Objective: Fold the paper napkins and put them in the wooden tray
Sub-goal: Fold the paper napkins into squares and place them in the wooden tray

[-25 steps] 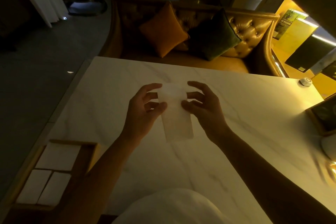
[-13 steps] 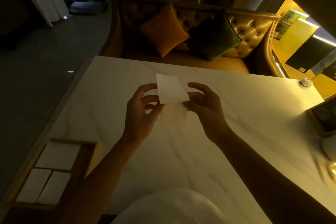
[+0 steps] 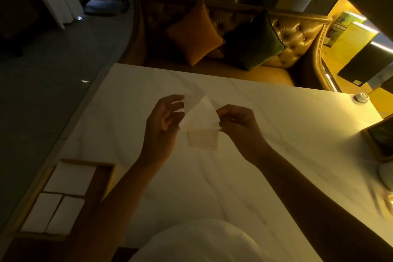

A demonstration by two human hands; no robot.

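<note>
A white paper napkin [image 3: 201,116] is held up above the middle of the marble table [image 3: 276,134], partly folded, its lower flap hanging down. My right hand [image 3: 238,125] pinches its right edge between thumb and fingertips. My left hand [image 3: 163,119] is at its left side with fingers spread and loosely bent; the thumb touches the lower left corner, and whether it pinches is unclear. The wooden tray [image 3: 106,178] sits at the table's near left corner and holds three folded white napkins [image 3: 70,178].
A tufted sofa [image 3: 297,34] with an orange cushion [image 3: 193,32] and a dark green cushion [image 3: 253,42] stands behind the table. A small round white object [image 3: 361,98] lies at the far right corner. A dark framed object [image 3: 380,138] sits at the right edge.
The napkin has been lifted off the table. Its top half has swung over toward the right while the hands stay at its sides. My left fingers have spread apart.
</note>
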